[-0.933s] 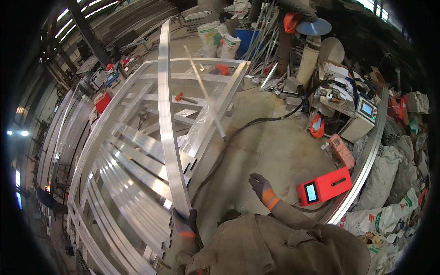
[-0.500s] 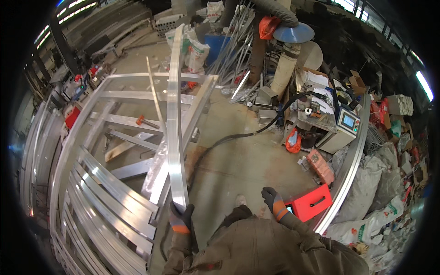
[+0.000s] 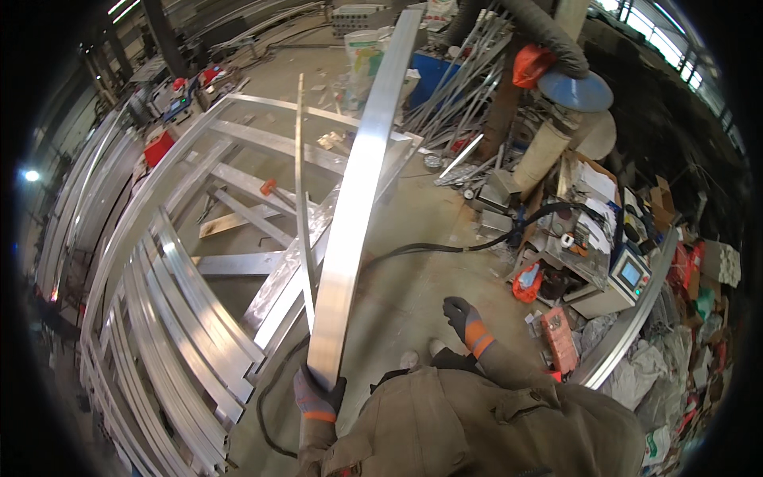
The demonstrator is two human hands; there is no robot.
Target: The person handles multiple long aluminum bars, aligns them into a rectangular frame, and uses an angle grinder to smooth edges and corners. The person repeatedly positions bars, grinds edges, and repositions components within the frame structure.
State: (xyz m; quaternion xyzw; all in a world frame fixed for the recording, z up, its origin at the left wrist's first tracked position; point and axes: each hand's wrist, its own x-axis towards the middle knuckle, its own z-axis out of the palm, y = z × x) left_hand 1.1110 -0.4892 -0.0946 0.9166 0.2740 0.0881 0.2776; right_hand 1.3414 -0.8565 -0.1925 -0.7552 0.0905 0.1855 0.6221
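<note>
My left hand (image 3: pixel 318 394), in a grey glove with an orange cuff, is closed around the near end of a long, flat-sided aluminium profile (image 3: pixel 358 207). The profile slants away from me, its far end raised in view toward the back. My right hand (image 3: pixel 462 319), gloved alike, is held out over the floor with its fingers loosely bent and apart, and nothing in it. Left of the held profile, a metal frame rack (image 3: pixel 238 131) carries several more aluminium profiles (image 3: pixel 179 318) side by side. A thin strip (image 3: pixel 301 191) stands out beside the held one.
An orange-headed hammer (image 3: pixel 269 188) lies on the rack. Black cable (image 3: pixel 429 247) crosses the floor toward a cluttered bench with a control box (image 3: pixel 628 274) at right. Bags and scrap (image 3: pixel 636 381) fill the right side. Thin metal bars (image 3: pixel 469 75) lean at the back.
The view has shifted left and the held profile tilts more to the right, its broad face now catching light. My right hand stays empty; the red case beside it is now mostly hidden.
</note>
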